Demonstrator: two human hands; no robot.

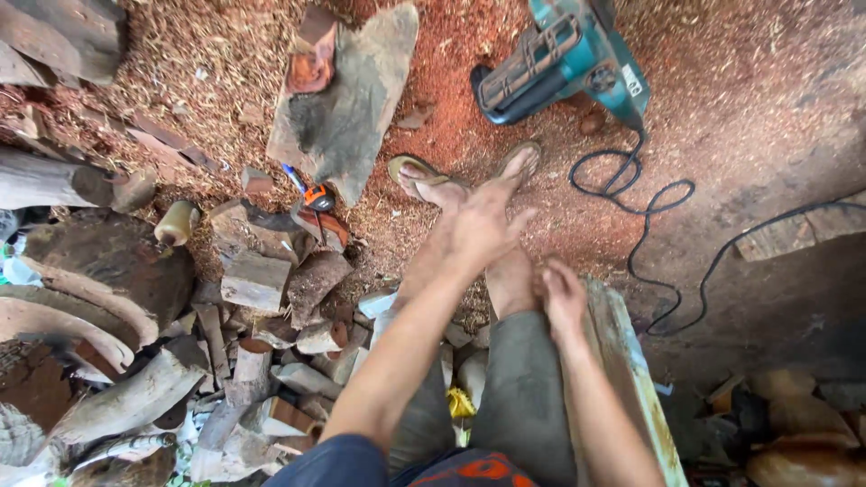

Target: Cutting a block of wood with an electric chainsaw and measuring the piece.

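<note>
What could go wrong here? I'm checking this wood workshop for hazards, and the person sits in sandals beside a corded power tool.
1. The black cord loops loosely beside the sandalled feet; it might snag a foot.
2. The teal power tool sits in sawdust, which could clog it.
3. Piled wood offcuts could trip someone.

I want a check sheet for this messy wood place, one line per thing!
Surface: ground covered in reddish sawdust.
Job's things: teal power saw lying on the sawdust, apart from both hands.
Clutter: wood offcuts piled at left; flat slab.
Grips: left hand open above the feet; right hand on the shin, holding nothing.
Cables: black cord looping from the saw.
Surroundings: worn plank beside the right leg.
</note>
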